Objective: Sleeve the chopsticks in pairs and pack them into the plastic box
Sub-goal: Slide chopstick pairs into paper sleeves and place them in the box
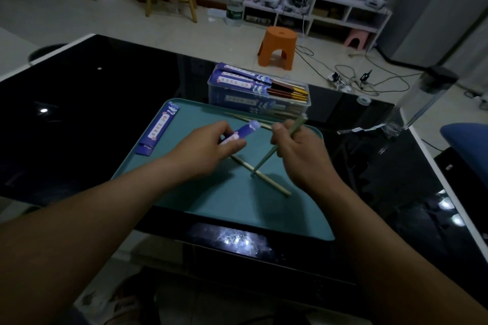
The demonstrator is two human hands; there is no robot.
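Head view, the only one. Task judged partly done.

Upper centre of the frame: plastic box (237, 99) at the far edge of the teal tray (224, 206), already holding several sleeved pairs, with dark handles and gold tips poking out of purple wrappers.

Centre of the frame, the pair in hand:
- Left hand (206, 148) pinching a purple sleeve (241, 134) between thumb and fingers, open end turned towards the right hand.
- Right hand (301, 150) curled round the green chopsticks (264, 161), held steeply with tips down near the tray, not yet in the sleeve.

Left to do:
- a loose wooden chopstick (269, 181) lying slantwise on the tray, crossing under the green tips
- more pale chopsticks (243, 118) near the tray's far edge, count unclear
- a spare sleeve (158, 129) flat on the tray's left side

Green pair slim, pale and matte. Sleeve glossy paper, purple with a white printed strip, somewhat blurred. Dim light throughout, so fine detail is hard to read.
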